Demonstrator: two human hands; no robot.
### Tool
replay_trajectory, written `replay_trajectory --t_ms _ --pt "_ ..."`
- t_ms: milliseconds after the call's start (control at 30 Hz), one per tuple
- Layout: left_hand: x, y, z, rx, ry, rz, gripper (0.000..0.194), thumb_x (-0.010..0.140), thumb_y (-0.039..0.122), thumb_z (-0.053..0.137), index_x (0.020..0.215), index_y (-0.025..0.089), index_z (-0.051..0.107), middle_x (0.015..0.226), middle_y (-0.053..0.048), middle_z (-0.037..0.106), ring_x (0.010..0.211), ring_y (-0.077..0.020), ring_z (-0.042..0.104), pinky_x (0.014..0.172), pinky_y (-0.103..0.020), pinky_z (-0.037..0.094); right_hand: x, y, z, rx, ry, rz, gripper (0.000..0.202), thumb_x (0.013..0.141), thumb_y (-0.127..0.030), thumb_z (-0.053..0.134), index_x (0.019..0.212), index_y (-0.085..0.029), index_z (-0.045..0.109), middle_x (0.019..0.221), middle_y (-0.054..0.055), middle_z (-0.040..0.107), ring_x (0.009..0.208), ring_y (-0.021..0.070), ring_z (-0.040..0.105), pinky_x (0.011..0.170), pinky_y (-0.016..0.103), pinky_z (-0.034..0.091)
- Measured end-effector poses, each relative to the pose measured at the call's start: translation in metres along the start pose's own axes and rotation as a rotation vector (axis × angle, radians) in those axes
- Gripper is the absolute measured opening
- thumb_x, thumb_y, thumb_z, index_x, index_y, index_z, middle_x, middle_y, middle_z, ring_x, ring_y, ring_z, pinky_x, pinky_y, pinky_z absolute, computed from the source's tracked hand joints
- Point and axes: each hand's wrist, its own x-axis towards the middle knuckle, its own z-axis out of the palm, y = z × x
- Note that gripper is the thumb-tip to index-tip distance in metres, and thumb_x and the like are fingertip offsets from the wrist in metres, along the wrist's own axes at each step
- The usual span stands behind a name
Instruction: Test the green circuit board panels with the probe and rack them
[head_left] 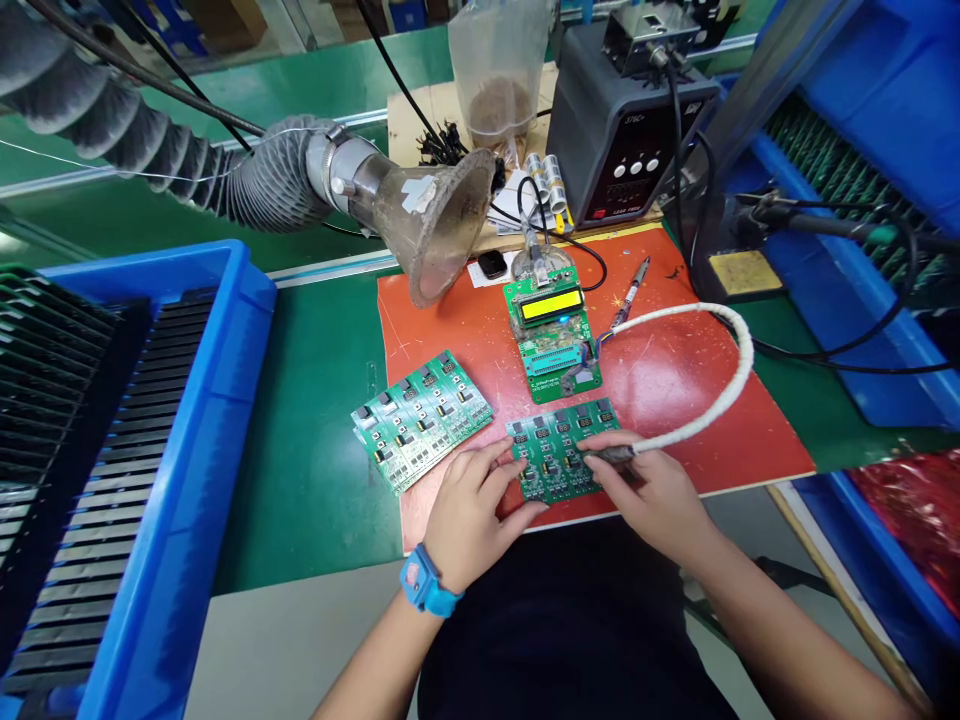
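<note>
A stack of boards (422, 425) is lying left of the left fingers (501, 482), which are holding a green panel (556, 452) by its left end; the panel is lying between them and the right fingers (619, 487), gripping a white-cabled probe (616, 454).

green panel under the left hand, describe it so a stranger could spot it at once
Start from the red mat and find the board with the lit yellow screen. On that board's near side lies the green panel. Unlike the stacked panels beside it, it has the left hand on it and the right hand holding the dark end of a white cable at its right.
</note>
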Motion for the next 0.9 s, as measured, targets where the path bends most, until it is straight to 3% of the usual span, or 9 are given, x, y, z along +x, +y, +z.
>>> replay_trajectory --t_ms 167,333,900 --pt "-0.0005 -0.0002 0.0004 0.009 -0.010 -0.004 0.044 0.079 0.037 0.076 0.116 0.016 0.062 0.122 -0.014 0.061 0.104 -0.0281 0.060 0.087 -0.045 0.054 0.0026 -0.0031 0.0020 -0.082 0.013 0.030 0.018 0.090 -0.033 0.056 0.098 -0.020 0.067 0.089 0.005 0.073 0.074 0.0202 0.070 0.055 0.025 0.052" --pt "0.0000 0.0001 0.0001 0.010 -0.002 -0.002 0.043 0.079 0.036 0.076 0.115 0.016 0.062 0.122 -0.014 0.062 0.104 -0.0278 0.060 0.087 -0.045 0.054 0.0035 -0.0029 0.0042 -0.043 0.052 0.047 0.016 0.088 -0.032 0.058 0.092 -0.020 0.068 0.082 0.003 0.073 0.064 0.0177 0.068 0.052 0.024 0.051" --pt "0.0009 0.0009 -0.0007 0.008 0.009 0.000 0.043 0.078 0.036 0.077 0.113 0.015 0.063 0.121 -0.015 0.062 0.103 -0.0277 0.061 0.087 -0.044 0.054 0.0010 0.0026 0.0039 0.095 0.024 0.114 0.019 0.090 -0.036 0.059 0.097 -0.020 0.066 0.086 0.003 0.072 0.063 0.0167 0.067 0.058 0.027 0.053"
